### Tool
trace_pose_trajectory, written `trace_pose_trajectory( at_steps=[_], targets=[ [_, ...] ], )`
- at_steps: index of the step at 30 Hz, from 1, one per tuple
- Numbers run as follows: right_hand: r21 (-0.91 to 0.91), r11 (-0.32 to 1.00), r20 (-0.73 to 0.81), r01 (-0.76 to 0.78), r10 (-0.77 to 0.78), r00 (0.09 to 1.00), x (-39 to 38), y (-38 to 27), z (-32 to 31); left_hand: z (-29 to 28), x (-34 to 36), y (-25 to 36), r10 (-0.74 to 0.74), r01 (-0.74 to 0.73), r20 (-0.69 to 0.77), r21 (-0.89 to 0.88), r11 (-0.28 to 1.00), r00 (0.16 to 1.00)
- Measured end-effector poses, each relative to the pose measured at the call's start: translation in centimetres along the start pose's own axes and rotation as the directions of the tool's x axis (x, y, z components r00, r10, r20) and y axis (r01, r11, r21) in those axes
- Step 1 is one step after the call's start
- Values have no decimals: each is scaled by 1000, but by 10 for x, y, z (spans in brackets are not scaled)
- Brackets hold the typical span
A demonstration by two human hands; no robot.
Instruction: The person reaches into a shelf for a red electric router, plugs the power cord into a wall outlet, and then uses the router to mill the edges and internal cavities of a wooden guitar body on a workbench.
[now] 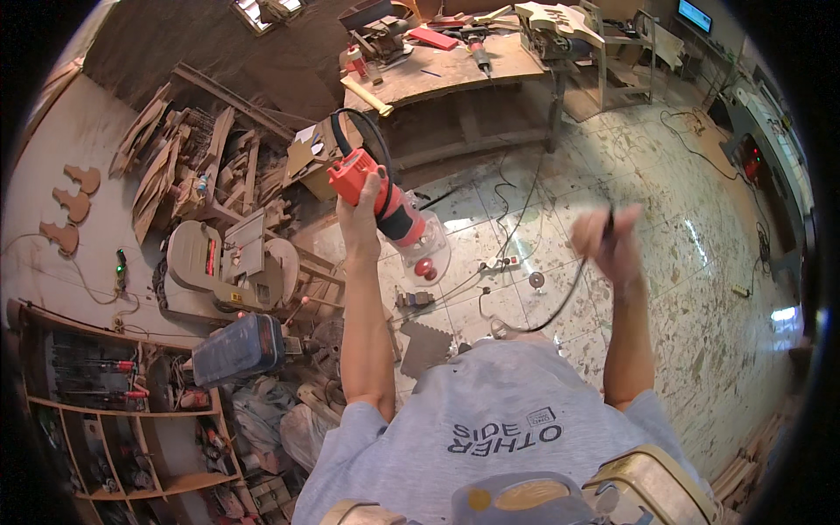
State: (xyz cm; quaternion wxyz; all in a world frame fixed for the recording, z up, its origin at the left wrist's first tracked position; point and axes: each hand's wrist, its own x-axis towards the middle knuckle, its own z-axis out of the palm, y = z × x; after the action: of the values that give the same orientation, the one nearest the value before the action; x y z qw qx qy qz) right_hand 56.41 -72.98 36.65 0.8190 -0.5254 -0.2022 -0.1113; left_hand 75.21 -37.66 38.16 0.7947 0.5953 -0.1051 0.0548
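My left hand [360,223] grips a red and black handheld power router [360,177] with a clear plastic base [424,254] carrying red knobs [424,268]. A black cable loops up over the router's top. My right hand [610,245], smeared by motion, is raised at the right with its fingers closed on a black cord [569,297], which hangs down in a curve toward my body.
Ahead stands a cluttered wooden workbench [455,74]. At the left are stacked timber offcuts [171,157], a bench machine [197,262], a blue case [236,348] and tool shelving [105,424]. Cables and a power strip [501,262] lie on the tiled floor. A grey machine [757,131] stands right.
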Motion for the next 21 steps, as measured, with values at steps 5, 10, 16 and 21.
trace_pose_trajectory(
  at_steps=[5,10,16,21],
  targets=[
    [-479,797,-624,-367,-15,782,57,18,-104,8,-17,5,-122,183,236,-260,948,964],
    [-792,97,-587,-602,146,796,50,161,-142,48,-30,20,-128,311,360,-513,801,924],
    [-793,604,249,-81,443,861,-20,252,-13,55,-24,18,-154,273,259,-525,806,954],
    [-638,706,469,-308,673,572,-35,144,126,44,-18,0,-29,81,156,-339,937,987]
  ],
)
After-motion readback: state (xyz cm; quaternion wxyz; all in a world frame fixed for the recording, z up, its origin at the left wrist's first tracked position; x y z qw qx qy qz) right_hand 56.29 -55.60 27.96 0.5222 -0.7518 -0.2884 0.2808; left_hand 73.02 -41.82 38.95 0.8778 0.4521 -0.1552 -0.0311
